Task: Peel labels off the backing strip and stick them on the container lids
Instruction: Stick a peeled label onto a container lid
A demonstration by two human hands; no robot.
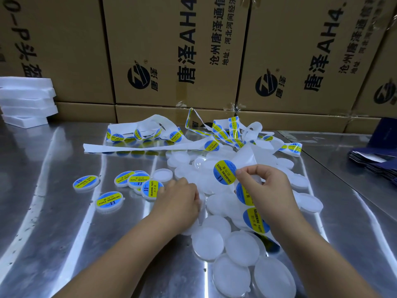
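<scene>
Right hand (263,186), centre right: pinching one peeled label (224,172) by its edge, above the unlabelled lids (217,220). Left hand (182,201), centre: closed on the backing strip (253,211). Five labelled lids (109,200) at centre left; one more partly hidden.

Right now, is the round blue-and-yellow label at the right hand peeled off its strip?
Mostly off: round blue-and-yellow label stands raised, pinched by right hand.

The round blue-and-yellow label (225,172) pinched in the right hand (263,183) reads "SOLDERING PASTE", as do the labelled lids (109,200) at near left. The far cardboard boxes (178,50) bear "唐泽AH4" and "沧州唐泽通信".
</scene>
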